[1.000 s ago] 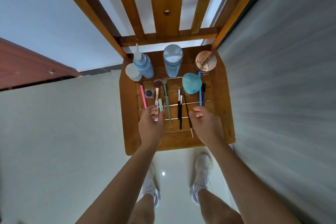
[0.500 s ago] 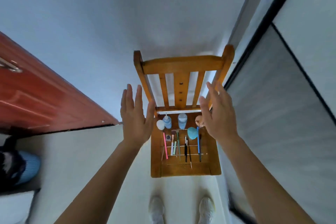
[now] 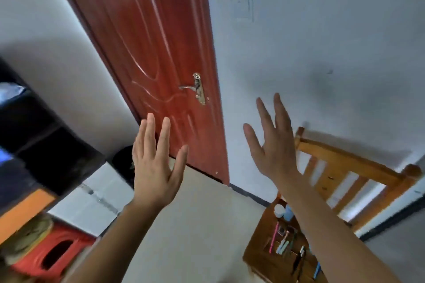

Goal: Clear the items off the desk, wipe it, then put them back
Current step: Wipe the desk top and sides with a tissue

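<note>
My left hand [image 3: 156, 163] and my right hand [image 3: 272, 142] are both raised in front of me, fingers spread, holding nothing. A wooden chair [image 3: 257, 246] stands low at the right, partly behind my right forearm. On its seat lie a pink brush [image 3: 274, 236], several other makeup brushes [image 3: 285, 244], a white jar [image 3: 279, 210] and a blue bottle [image 3: 288, 213]. Both hands are well above and to the left of the chair.
A red door [image 3: 149, 41] with a metal handle [image 3: 195, 87] fills the middle left. A dark cabinet [image 3: 34, 140], a white box [image 3: 96, 195] and a red plastic stool [image 3: 55, 257] stand at the left. A light switch [image 3: 241, 8] is on the wall.
The view has swung up and to the left, away from the chair seat and toward the door. Both hands rose from the brushes on the seat and spread wide.
</note>
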Action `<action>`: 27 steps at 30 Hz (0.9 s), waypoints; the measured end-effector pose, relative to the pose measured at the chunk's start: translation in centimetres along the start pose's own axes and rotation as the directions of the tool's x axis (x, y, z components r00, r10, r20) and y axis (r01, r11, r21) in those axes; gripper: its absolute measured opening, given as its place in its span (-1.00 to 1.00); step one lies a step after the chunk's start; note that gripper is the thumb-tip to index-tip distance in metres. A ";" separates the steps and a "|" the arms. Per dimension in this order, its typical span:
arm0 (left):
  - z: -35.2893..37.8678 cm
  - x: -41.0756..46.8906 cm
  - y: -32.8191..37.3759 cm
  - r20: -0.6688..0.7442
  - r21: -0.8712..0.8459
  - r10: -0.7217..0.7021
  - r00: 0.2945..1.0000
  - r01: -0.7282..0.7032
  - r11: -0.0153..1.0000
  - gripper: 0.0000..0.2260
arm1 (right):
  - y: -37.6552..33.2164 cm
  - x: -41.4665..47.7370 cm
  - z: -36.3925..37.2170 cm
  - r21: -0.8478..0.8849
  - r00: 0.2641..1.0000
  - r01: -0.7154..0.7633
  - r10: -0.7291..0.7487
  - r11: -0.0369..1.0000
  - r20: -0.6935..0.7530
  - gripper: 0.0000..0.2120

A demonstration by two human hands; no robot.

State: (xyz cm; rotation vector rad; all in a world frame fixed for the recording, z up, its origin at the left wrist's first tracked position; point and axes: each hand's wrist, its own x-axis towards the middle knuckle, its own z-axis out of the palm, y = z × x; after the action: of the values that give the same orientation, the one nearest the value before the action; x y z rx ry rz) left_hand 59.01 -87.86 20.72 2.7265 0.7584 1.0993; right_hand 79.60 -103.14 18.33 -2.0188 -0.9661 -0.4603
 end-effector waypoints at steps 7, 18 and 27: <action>-9.2 -3.9 -12.8 -0.133 0.164 -0.241 0.961 0.261 0.951 -0.42 | -12.5 -0.9 10.4 0.206 0.944 0.283 -0.310 0.937 0.113 -0.42; -17.8 -6.4 -36.7 -0.154 0.227 -0.367 0.917 0.395 0.890 -0.40 | -33.0 0.1 30.2 0.308 0.903 0.276 -0.355 0.911 0.240 -0.32; -14.7 -1.6 -50.2 -0.097 0.193 -0.470 0.877 0.480 0.856 -0.42 | -36.7 5.8 44.9 0.308 0.852 0.284 -0.386 0.908 0.353 -0.37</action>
State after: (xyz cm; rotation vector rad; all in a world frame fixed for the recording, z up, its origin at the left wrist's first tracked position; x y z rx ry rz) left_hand 27.54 -46.28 16.68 2.4499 1.5363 1.0107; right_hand 53.91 -50.88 14.85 -1.7498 -1.5732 -0.0852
